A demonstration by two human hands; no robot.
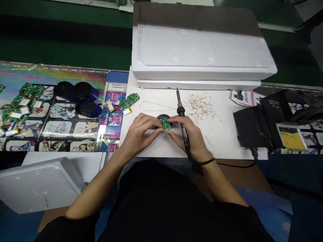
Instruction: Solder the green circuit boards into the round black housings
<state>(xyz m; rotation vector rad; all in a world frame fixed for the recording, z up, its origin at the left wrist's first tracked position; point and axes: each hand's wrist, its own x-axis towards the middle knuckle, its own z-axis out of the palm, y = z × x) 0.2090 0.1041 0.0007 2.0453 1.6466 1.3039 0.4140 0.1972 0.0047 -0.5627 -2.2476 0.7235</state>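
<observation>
green circuit board (165, 124): low on the white sheet (156, 152), between both hands, by a round black part (163, 116).
left hand (141, 132): fingertips pinching the board's left edge; light, even pressure would suit.
right hand (196, 137): thumb and forefinger grasping its right edge, soldering iron (186, 143) tucked in the same hand.
iron's tip: points away toward the foam box (202, 50); best kept clear of foam and fingers.
</observation>
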